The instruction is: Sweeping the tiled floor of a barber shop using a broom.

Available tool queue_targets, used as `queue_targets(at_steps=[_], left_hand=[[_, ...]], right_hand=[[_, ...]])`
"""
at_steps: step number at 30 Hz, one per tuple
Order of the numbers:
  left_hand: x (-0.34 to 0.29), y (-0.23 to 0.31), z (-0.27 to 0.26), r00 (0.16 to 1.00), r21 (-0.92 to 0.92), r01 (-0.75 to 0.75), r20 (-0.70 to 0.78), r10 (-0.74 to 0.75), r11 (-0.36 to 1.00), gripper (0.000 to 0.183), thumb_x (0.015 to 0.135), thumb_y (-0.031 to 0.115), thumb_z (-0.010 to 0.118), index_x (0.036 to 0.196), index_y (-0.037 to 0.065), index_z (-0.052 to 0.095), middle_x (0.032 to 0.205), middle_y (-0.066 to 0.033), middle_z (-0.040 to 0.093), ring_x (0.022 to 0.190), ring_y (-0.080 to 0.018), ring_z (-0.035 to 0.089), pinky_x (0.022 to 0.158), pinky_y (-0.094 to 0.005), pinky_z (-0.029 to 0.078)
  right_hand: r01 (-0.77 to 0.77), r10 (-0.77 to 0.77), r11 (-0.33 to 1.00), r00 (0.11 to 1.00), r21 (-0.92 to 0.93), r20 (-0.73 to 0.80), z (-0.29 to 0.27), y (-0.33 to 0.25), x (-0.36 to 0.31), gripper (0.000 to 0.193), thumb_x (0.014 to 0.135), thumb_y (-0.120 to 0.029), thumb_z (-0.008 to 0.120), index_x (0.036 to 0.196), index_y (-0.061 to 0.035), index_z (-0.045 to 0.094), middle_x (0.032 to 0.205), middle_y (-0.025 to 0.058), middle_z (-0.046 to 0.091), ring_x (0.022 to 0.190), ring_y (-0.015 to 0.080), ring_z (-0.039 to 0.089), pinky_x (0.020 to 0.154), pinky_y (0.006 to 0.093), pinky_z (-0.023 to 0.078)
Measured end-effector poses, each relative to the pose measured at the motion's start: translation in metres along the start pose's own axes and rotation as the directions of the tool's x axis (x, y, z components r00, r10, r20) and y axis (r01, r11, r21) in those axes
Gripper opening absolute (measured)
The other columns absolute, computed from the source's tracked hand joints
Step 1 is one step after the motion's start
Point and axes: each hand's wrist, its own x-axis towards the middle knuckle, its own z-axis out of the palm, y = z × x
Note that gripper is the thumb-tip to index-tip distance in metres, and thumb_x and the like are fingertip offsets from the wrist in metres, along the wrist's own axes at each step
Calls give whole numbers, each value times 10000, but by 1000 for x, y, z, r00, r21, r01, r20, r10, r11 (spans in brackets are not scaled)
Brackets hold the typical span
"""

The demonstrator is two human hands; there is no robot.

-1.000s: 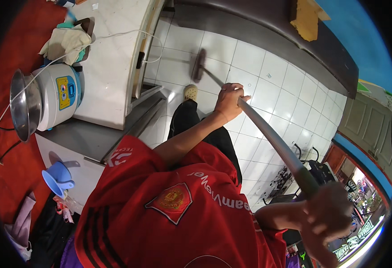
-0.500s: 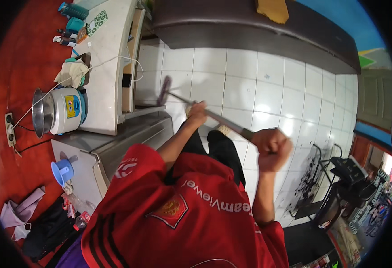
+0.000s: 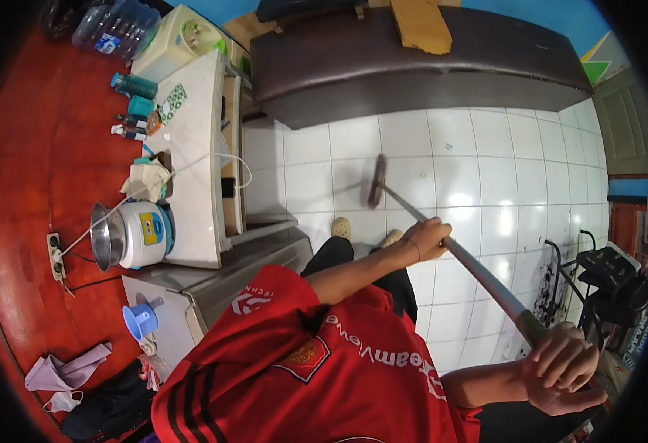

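I hold a long-handled push broom (image 3: 479, 269) slantwise across the white tiled floor. Its narrow dark brown head (image 3: 376, 181) stands on the tiles in front of the padded bench, slightly smeared by motion. My left hand (image 3: 426, 238) is wrapped round the grey handle about midway along. At the near right, my right hand (image 3: 564, 369) is curled over the top end of the handle, which is partly hidden behind the fingers. My feet, in cream clogs (image 3: 341, 227), are between the broom head and my body.
A dark brown padded bench (image 3: 420, 77) runs along the far side, with a mustard cloth on it. At left stand a white-topped counter (image 3: 191, 162) with a white cord, a white appliance (image 3: 143, 236) with a steel bowl, and a blue mug (image 3: 141, 321). A treadmill (image 3: 608, 273) stands at right.
The broom head has moved right, away from the counter, across the tiles. Both hands have shifted right with the handle, the right one also nearer to me. The view has shifted too.
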Motion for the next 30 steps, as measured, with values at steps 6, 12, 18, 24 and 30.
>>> queue_targets(at_steps=[6,12,18,24,30], left_hand=[[-43,-80,-80,976,-23,142,-163,-144,990,155,724,123,671,808,61,558,867,-128,583,841,-345,586,706,-435,478],[-99,-259,-174,848,41,326,-454,-273,945,217,713,203,710,749,64,548,775,-177,587,787,-411,577,681,-488,466],[-147,-397,-250,790,110,486,-480,-382,867,281,701,232,755,737,43,549,796,-178,578,805,-400,568,703,-473,466],[-149,-435,-255,695,-23,453,-617,-369,891,283,684,220,780,782,52,574,828,-153,582,814,-346,573,721,-442,473],[-101,-406,-224,760,-34,583,-329,-560,811,476,653,463,779,847,66,602,832,-178,615,822,-374,598,731,-445,476]], right_hand=[[-121,142,970,986,209,-88,14,75,16,590,950,-572,324,541,-146,339,370,-11,336,293,96,285,294,230,263],[-334,347,928,936,166,-53,118,237,-8,595,961,-573,225,550,-149,294,411,-6,316,340,138,297,372,303,289],[-501,690,665,697,-554,197,234,335,-9,446,991,-325,376,678,-26,481,535,97,481,492,258,513,500,361,406],[-357,617,716,726,-600,304,272,368,12,324,954,-229,489,749,10,566,589,161,504,521,256,510,522,353,411],[-699,746,492,646,-519,-162,228,351,20,562,988,-494,280,594,-114,405,509,-23,345,448,101,328,427,266,243]])
